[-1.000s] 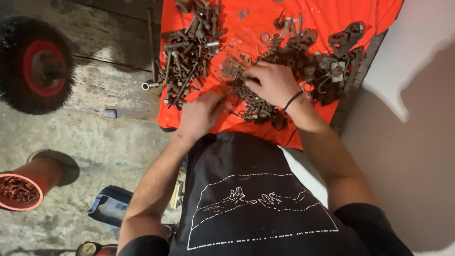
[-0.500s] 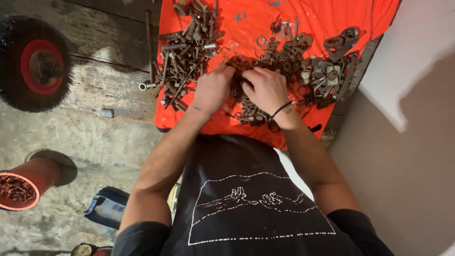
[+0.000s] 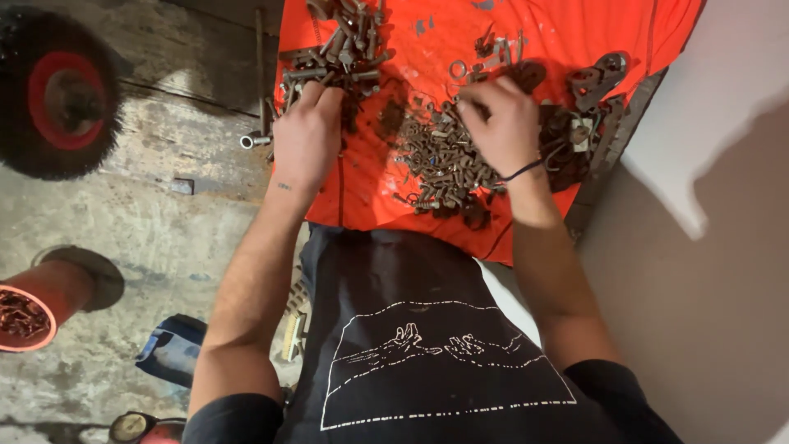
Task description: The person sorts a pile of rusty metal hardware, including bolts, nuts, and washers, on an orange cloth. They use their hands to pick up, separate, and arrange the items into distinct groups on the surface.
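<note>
Here your left hand (image 3: pixel 308 136) rests fingers-down on the pile of long rusty bolts (image 3: pixel 333 57) on the orange cloth (image 3: pixel 427 33); your right hand (image 3: pixel 497 123) curls over the small-hardware heap (image 3: pixel 440 160), its grasp hidden; sorting seems underway, so pinch out one piece cleanly.

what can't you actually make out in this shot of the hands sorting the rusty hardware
- Head view: left hand fingertips are buried in the bolt pile; its grip cannot be told.
- Right hand covers part of the pile of small rusty parts; anything pinched is hidden.
- The small parts are too small and blurred to tell apart.
- The orange cloth and bolt pile are cut off by the top edge.
- The wire wheel is cut by the left edge.
</note>
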